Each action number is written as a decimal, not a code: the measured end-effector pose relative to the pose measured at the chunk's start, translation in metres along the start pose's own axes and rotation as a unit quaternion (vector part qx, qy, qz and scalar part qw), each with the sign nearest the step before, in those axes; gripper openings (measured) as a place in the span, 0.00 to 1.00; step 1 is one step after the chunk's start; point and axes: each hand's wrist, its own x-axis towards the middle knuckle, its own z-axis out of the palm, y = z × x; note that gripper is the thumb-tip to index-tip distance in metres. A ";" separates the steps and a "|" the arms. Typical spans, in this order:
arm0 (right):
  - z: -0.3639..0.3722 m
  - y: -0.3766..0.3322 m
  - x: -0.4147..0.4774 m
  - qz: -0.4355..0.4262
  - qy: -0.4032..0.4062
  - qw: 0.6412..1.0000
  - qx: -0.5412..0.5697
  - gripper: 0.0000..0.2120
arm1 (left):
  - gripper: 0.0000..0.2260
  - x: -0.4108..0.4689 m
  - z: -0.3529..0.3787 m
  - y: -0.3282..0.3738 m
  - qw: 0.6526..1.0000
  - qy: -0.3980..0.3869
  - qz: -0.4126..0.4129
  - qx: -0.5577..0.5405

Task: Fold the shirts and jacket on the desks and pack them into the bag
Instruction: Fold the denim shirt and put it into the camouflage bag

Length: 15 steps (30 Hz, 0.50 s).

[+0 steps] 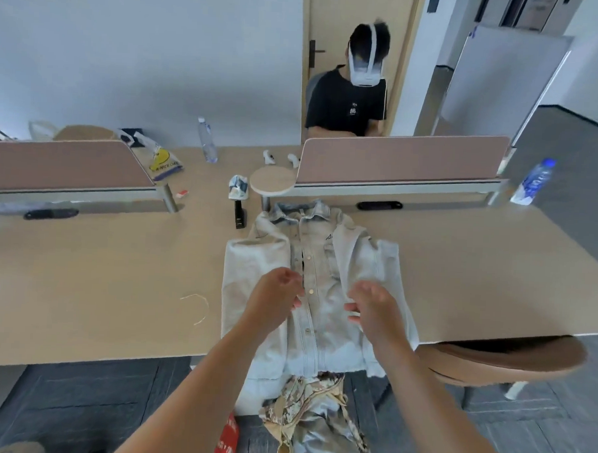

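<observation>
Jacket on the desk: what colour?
The jacket is pale, faded blue denim; head view.

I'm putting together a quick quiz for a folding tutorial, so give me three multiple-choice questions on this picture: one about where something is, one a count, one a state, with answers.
1. Where is the black stapler?
A) on the desk, just left of the jacket collar
B) on the chair seat
C) inside the bag

2. How many water bottles are in view?
A) one
B) two
C) four

3. How does the jacket lie?
A) rolled into a ball
B) draped over a chair back
C) flat, front up, both sleeves folded inward

Answers: 1 A, it lies beside the collar's left edge. 2 B, one stands far back near the middle, another at the far right. 3 C, the buttons show down the middle and a sleeve covers each side.
</observation>
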 end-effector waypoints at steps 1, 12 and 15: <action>-0.007 -0.005 0.005 0.000 0.001 1.000 -0.004 0.08 | 0.07 0.003 0.004 0.006 1.000 0.001 0.002 0.003; -0.003 -0.040 0.105 0.023 0.030 0.999 -0.029 0.05 | 0.08 0.097 0.022 0.016 0.999 -0.035 -0.018 0.020; -0.001 -0.045 0.133 0.030 0.041 0.997 -0.050 0.07 | 0.07 0.128 0.027 0.015 0.996 -0.072 -0.018 0.042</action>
